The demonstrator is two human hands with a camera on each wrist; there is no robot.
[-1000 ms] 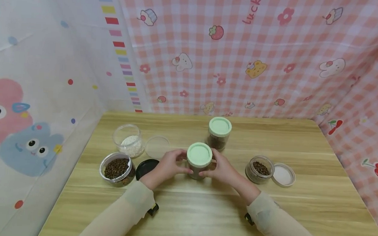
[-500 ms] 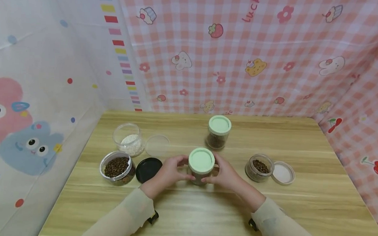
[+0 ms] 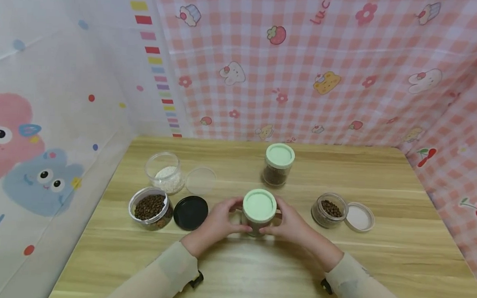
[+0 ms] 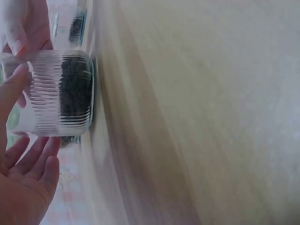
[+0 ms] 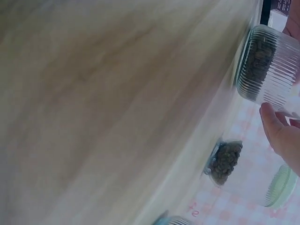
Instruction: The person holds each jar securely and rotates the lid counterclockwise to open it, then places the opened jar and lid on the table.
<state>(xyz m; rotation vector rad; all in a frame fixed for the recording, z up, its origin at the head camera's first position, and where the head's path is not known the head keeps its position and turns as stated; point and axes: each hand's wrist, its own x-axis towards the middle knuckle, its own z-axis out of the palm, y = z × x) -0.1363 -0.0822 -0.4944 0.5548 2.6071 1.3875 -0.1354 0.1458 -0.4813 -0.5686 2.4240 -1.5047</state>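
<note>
The left hand (image 3: 221,219) and right hand (image 3: 291,222) grip a jar (image 4: 51,93) from opposite sides, thumbs in front, fingers curled round it. It is upright, on or just above the wood-grain table (image 3: 257,274). The clear wall is likely stiff, slick and perhaps breakable, the dark part-fill (image 4: 76,93) light; the ribs (image 4: 46,101) below the round green lid (image 3: 259,205) look surest to hold.

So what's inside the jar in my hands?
The jar holds dark contents in its lower part, too blurred to identify. The green lid covers them from above, so their top surface can't be seen.
</note>
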